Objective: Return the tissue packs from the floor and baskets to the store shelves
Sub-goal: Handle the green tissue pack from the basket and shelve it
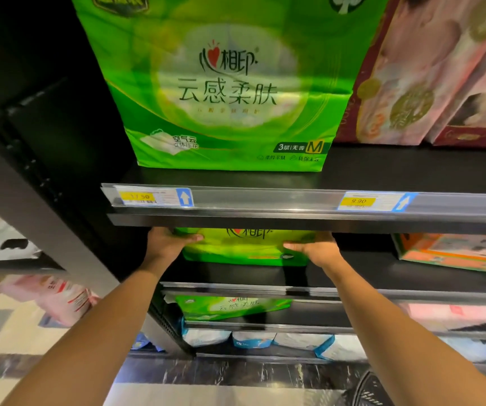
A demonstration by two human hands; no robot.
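A green tissue pack (244, 249) sits on the second black shelf (367, 273), its top hidden under the shelf above. My left hand (168, 241) grips its left side and my right hand (317, 249) grips its right side. A bigger green tissue pack (224, 83) stands upright on the top shelf (382, 171). Another green pack (233, 307) lies one shelf lower. A pink tissue pack (57, 297) lies on the floor at the left.
Pink and maroon boxes (411, 77) stand right of the big green pack. An orange box (452, 250) sits on the second shelf at the right. White and blue packs (253, 339) fill the bottom shelf. A dark basket rim (367, 391) shows bottom right. Price rail (294, 200) fronts the top shelf.
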